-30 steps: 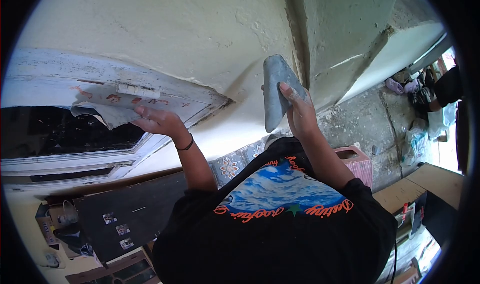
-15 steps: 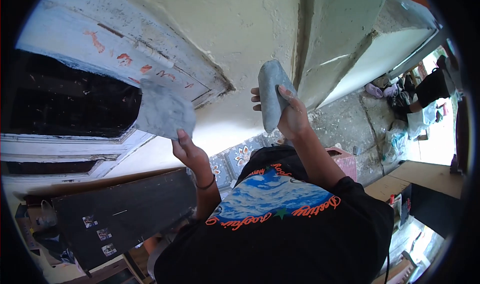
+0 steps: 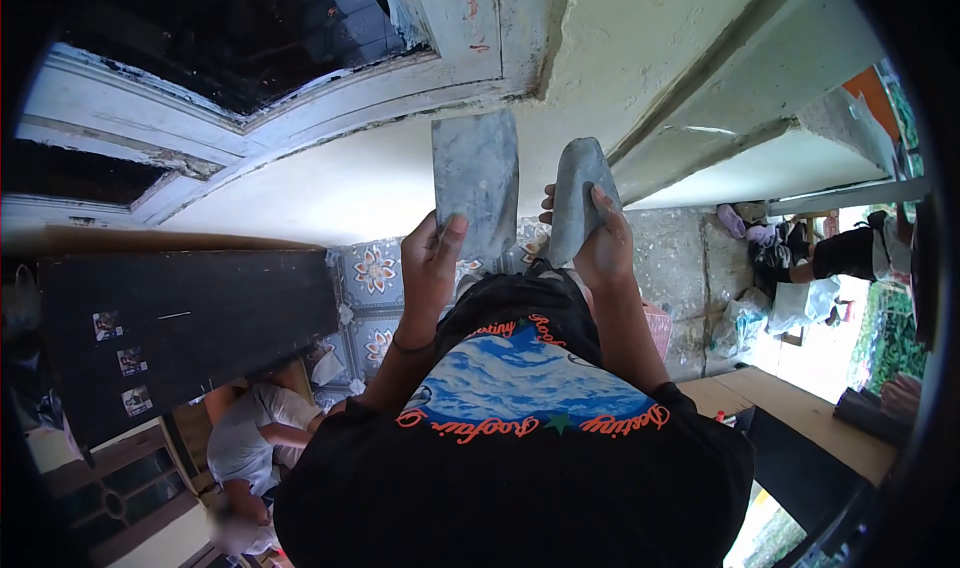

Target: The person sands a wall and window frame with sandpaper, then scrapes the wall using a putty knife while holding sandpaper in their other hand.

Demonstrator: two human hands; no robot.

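My left hand point(image 3: 428, 268), with a dark band at the wrist, grips the near edge of a flat grey slab point(image 3: 476, 168). The thumb lies across the slab's face, which is rectangular and mottled. To its right, my right hand point(image 3: 608, 248) is wrapped round a long grey stone-like block point(image 3: 574, 200) with a rounded top. Its thumb presses on the block's side while fingertips show past the far edge. Both pieces are held up in front of my body, side by side with a gap between them.
A pale wall point(image 3: 640, 58) and a worn white window frame point(image 3: 330, 108) stand ahead. At left is a black tabletop point(image 3: 190, 318), with a seated person point(image 3: 255, 433) beside it. Patterned tiles point(image 3: 372, 273) cover the floor; shoes and plastic bags point(image 3: 742, 318) lie at right.
The slab in my left hand has moved right, closer to the block, and now stands more upright. The view has shifted, bringing the seated person into sight at lower left.
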